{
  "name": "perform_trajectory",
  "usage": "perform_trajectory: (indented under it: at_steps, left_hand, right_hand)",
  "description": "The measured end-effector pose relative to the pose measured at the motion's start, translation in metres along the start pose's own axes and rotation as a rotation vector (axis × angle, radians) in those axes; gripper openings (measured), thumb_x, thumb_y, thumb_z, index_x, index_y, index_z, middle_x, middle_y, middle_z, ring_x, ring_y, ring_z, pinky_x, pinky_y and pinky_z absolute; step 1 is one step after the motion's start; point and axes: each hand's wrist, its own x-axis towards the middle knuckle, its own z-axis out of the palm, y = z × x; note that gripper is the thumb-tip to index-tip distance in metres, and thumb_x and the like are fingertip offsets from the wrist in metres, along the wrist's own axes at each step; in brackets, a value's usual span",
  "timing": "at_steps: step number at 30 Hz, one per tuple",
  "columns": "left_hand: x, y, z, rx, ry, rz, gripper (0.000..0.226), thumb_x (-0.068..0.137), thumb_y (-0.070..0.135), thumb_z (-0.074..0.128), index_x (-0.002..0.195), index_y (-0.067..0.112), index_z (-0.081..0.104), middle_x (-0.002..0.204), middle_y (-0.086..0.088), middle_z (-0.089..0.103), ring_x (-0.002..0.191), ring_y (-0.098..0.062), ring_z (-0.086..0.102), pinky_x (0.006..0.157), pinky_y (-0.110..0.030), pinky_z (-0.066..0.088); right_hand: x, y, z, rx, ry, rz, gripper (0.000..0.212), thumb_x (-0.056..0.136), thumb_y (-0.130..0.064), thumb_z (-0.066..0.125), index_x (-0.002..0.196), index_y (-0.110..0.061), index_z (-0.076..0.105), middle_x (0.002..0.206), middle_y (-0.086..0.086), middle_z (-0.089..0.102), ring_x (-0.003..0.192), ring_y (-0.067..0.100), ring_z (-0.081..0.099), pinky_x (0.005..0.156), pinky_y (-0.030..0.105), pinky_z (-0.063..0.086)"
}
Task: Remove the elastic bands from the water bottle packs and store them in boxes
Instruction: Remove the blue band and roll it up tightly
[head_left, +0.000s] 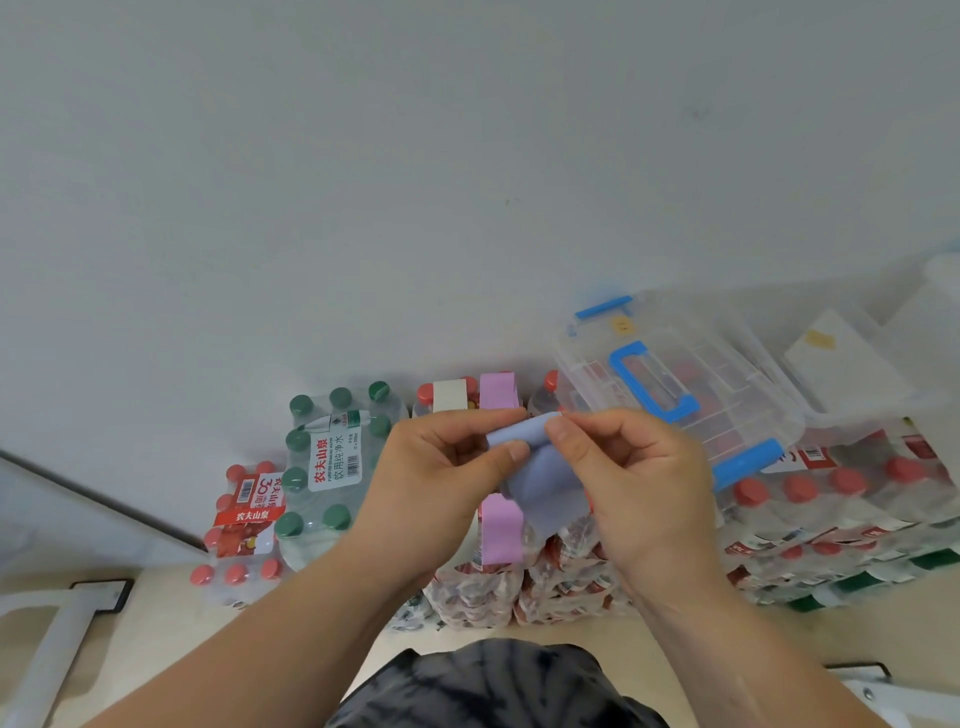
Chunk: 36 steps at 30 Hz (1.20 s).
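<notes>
Both my hands hold a pale blue elastic band (540, 483) in front of me, above the stacked water bottle packs. My left hand (441, 478) pinches its left end and my right hand (628, 467) pinches its top edge. Under my hands a red-capped pack (519, 577) carries a pink band (501, 527) that runs over its top to the far side, and a white band (450, 396) lies beside it at the back. A clear plastic box (675, 384) with blue handle and latches rests on packs to the right, lid shut.
A green-capped pack (332, 457) and a smaller red-capped pack (244, 519) stand at the left against the white wall. More red-capped packs (841, 499) fill the right, with a second clear box (852, 358) behind. A white frame (62, 634) lies at lower left.
</notes>
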Motion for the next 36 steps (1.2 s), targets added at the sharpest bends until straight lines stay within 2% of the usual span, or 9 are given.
perform_trajectory:
  at_steps: [3, 8, 13, 16, 20, 23, 30, 33, 36]
  left_hand:
    - [0.002, 0.001, -0.001, 0.018, -0.009, 0.018, 0.032, 0.088, 0.010, 0.071, 0.099, 0.039, 0.080, 0.098, 0.006, 0.080, 0.093, -0.016, 0.075, 0.078, -0.026, 0.059]
    - [0.004, 0.004, -0.009, -0.033, -0.030, 0.029, 0.027, 0.083, 0.009, 0.072, 0.102, 0.027, 0.081, 0.102, 0.000, 0.079, 0.099, -0.019, 0.074, 0.084, -0.030, 0.060]
    - [0.009, 0.003, -0.011, -0.127, 0.044, 0.007, 0.024, 0.078, 0.010, 0.074, 0.095, 0.025, 0.082, 0.095, -0.005, 0.080, 0.087, -0.014, 0.074, 0.071, -0.021, 0.055]
    - [0.012, 0.001, -0.008, -0.122, 0.054, -0.016, 0.021, 0.080, 0.016, 0.073, 0.097, 0.026, 0.081, 0.095, -0.007, 0.079, 0.088, -0.019, 0.074, 0.072, -0.028, 0.057]
    - [0.011, -0.001, -0.008, -0.118, -0.002, -0.048, 0.020, 0.084, 0.019, 0.071, 0.101, 0.025, 0.081, 0.101, -0.011, 0.078, 0.095, -0.032, 0.073, 0.080, -0.043, 0.061]
    - [0.011, 0.003, -0.008, -0.160, -0.041, -0.094, 0.020, 0.086, 0.018, 0.068, 0.098, 0.025, 0.082, 0.099, -0.010, 0.079, 0.088, -0.021, 0.074, 0.072, -0.032, 0.060]
    - [0.015, 0.005, -0.009, -0.210, -0.056, -0.158, 0.024, 0.086, 0.020, 0.073, 0.107, 0.011, 0.079, 0.111, -0.023, 0.074, 0.102, -0.038, 0.070, 0.091, -0.052, 0.055]
    - [0.013, 0.007, -0.007, -0.252, -0.029, -0.137, 0.036, 0.083, 0.021, 0.068, 0.114, 0.003, 0.074, 0.111, -0.021, 0.074, 0.107, -0.042, 0.069, 0.091, -0.052, 0.056]
    - [0.013, 0.009, -0.003, -0.302, -0.009, -0.111, 0.032, 0.081, 0.021, 0.069, 0.108, 0.005, 0.077, 0.109, -0.019, 0.076, 0.101, -0.034, 0.072, 0.088, -0.046, 0.058]
  right_hand:
    - [-0.005, -0.001, 0.002, -0.005, -0.004, -0.018, 0.013, 0.073, -0.054, 0.072, 0.084, -0.053, 0.077, 0.080, -0.020, 0.077, 0.075, 0.002, 0.071, 0.065, 0.016, 0.056]
    - [-0.007, -0.005, 0.006, 0.040, -0.038, 0.003, 0.009, 0.073, -0.047, 0.074, 0.081, -0.045, 0.078, 0.081, -0.023, 0.077, 0.075, -0.004, 0.070, 0.064, 0.010, 0.052]
    - [-0.003, 0.001, 0.002, 0.074, -0.137, 0.030, 0.034, 0.089, -0.008, 0.077, 0.102, -0.039, 0.075, 0.079, -0.008, 0.077, 0.078, 0.006, 0.073, 0.073, 0.020, 0.059]
    - [-0.001, 0.006, 0.000, 0.092, -0.204, 0.106, 0.046, 0.091, -0.003, 0.073, 0.120, -0.038, 0.068, 0.072, -0.001, 0.073, 0.077, 0.015, 0.071, 0.080, 0.031, 0.062]
    - [0.006, 0.007, -0.010, 0.107, -0.259, 0.147, 0.051, 0.089, -0.002, 0.075, 0.126, -0.035, 0.066, 0.066, -0.008, 0.069, 0.071, 0.004, 0.067, 0.075, 0.020, 0.057]
    - [0.009, 0.006, -0.012, 0.055, -0.260, 0.152, 0.047, 0.086, -0.004, 0.078, 0.120, -0.035, 0.068, 0.066, -0.008, 0.070, 0.070, 0.005, 0.067, 0.076, 0.027, 0.059]
    - [0.010, 0.001, -0.011, 0.124, -0.257, 0.175, 0.042, 0.082, 0.000, 0.080, 0.115, -0.024, 0.072, 0.066, -0.003, 0.071, 0.070, 0.009, 0.068, 0.078, 0.024, 0.060]
    - [0.011, -0.003, -0.010, 0.121, -0.213, 0.174, 0.030, 0.072, -0.017, 0.088, 0.098, -0.022, 0.073, 0.072, 0.004, 0.075, 0.072, 0.016, 0.072, 0.070, 0.032, 0.062]
    - [0.009, -0.005, -0.008, 0.139, -0.180, 0.139, 0.023, 0.060, -0.037, 0.085, 0.072, -0.026, 0.069, 0.067, -0.002, 0.070, 0.064, 0.012, 0.065, 0.056, 0.022, 0.052]
